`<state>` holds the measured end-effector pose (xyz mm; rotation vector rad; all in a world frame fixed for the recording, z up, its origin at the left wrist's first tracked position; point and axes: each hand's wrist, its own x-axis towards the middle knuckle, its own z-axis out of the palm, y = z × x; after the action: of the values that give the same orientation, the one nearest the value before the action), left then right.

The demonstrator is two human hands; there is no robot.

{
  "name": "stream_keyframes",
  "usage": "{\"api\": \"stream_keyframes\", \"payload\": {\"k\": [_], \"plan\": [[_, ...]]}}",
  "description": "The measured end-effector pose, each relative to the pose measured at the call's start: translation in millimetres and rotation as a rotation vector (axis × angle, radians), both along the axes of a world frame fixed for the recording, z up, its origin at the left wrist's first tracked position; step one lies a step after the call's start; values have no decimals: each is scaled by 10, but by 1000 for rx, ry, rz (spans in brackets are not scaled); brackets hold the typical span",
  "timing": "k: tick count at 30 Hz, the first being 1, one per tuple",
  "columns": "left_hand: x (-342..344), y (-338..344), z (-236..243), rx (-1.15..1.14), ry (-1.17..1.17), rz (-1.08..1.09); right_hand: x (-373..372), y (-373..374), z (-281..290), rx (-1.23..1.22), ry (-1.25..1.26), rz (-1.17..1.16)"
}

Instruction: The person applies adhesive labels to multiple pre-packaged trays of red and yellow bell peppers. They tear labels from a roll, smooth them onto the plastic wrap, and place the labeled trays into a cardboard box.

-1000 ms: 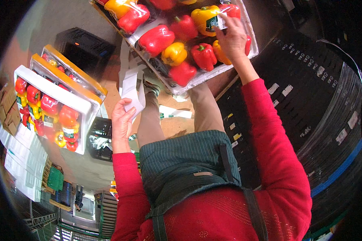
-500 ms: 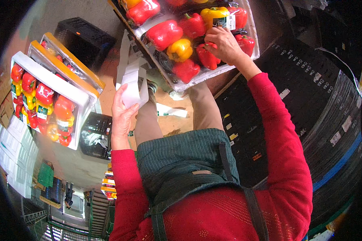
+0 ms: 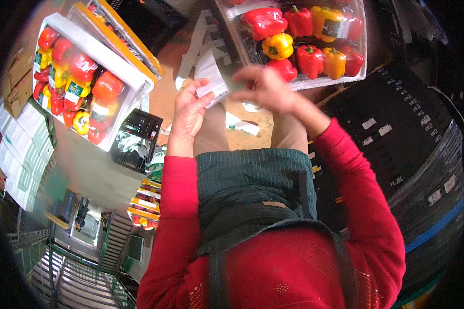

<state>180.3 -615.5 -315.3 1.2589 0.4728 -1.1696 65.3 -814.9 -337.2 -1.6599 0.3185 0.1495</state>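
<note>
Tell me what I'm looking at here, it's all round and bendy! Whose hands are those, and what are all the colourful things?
The picture comes from a camera worn on a person's head, looking down; its wide lens bends everything. The red sleeves are that person's own arms. The left hand holds a white strip of paper labels. The right hand reaches to that strip, blurred from moving. In front sits a white tray of red and yellow peppers wrapped in clear film. Another tray of wrapped peppers stands on the left, and black crates are stacked on the right.
</note>
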Motion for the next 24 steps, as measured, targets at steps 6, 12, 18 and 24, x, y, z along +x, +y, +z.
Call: {"api": "stream_keyframes", "payload": {"k": [6,12,18,24], "plan": [[-23,67,86,56,-113,-92,98,649,139,174,341,-200],[-130,183,31,34,-119,-36,182,711,131,206,341,-279],[-77,334,29,146,-327,-214,307,719,303,-234,154,-251],[-63,378,53,83,-180,-185,252,726,377,-530,-187,-95]]}}
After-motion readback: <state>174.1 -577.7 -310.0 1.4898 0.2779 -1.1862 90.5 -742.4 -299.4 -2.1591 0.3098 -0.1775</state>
